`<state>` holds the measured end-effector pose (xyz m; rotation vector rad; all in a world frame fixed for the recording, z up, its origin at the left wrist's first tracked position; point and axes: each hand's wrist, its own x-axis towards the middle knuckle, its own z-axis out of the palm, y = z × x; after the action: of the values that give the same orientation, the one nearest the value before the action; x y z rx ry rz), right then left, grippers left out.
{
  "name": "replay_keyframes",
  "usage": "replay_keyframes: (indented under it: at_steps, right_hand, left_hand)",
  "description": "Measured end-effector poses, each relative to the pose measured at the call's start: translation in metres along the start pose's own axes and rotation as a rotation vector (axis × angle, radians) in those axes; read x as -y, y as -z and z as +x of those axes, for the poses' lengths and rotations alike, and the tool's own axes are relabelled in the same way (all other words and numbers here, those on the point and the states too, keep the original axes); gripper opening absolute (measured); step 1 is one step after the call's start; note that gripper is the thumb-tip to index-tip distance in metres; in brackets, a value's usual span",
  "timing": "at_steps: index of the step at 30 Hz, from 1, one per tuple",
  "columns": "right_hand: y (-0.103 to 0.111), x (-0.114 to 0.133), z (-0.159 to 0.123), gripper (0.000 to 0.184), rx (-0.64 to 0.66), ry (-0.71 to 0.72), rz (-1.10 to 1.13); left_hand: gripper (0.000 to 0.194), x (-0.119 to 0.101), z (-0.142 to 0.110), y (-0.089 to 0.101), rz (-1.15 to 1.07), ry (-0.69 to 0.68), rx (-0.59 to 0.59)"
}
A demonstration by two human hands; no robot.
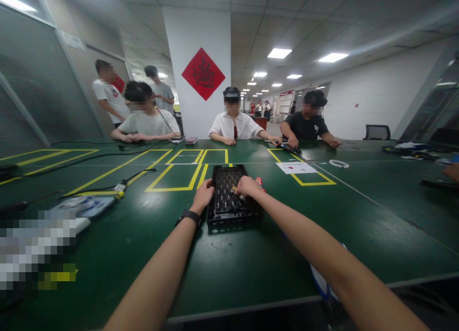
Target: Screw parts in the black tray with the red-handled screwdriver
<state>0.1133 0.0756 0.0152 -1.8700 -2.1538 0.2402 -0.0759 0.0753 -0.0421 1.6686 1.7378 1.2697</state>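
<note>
A shallow black tray [229, 219] lies on the green table in front of me, with rows of small metal-coloured pieces standing in it. My left hand [204, 195] grips the tray's left edge, thumb up at the rim. Over the right half of the tray, the fingers of my right hand [247, 186] are pinched together. Small brass-coloured pieces [234, 190] show at its fingertips, too small to name; I cannot tell whether they are held or stand in the tray. Just beyond the right hand a red object [259, 182] is partly hidden.
Yellow tape outlines [172, 189] mark the green table [143, 240]. A printed paper sheet [296, 168] and a white ring [339, 164] lie to the right. Cables and a flat bag [89, 204] lie at left. Several people sit or stand across the table.
</note>
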Motion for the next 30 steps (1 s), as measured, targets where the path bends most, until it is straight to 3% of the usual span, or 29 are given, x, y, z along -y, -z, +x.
replay_keyframes:
  at_steps: [3, 6, 11, 18, 25, 30]
  right_hand:
    - [0.009, -0.004, 0.000, 0.024, -0.031, 0.032, 0.122]
    - [0.015, -0.006, -0.010, 0.026, -0.067, 0.146, 0.392]
    - [0.013, -0.008, -0.051, 0.030, 0.143, 0.530, 0.759]
    - [0.008, -0.013, -0.079, 0.027, 0.123, 0.726, 0.617]
    - [0.003, -0.009, -0.082, 0.020, 0.032, 0.778, 0.431]
    - [0.001, -0.008, -0.084, 0.019, 0.012, 0.728, 0.409]
  left_hand:
    - [0.051, 0.004, 0.002, -0.001, -0.012, -0.004, -0.006]
    - [0.050, 0.005, 0.005, -0.002, -0.014, -0.019, -0.001]
    - [0.048, 0.001, 0.004, -0.003, -0.007, -0.031, -0.006]
    - [0.047, -0.008, -0.004, 0.001, -0.029, -0.015, 0.026]
    - [0.049, -0.009, -0.007, -0.001, -0.040, -0.044, 0.008]
    - [0.046, -0.008, -0.009, -0.002, 0.009, -0.073, -0.048]
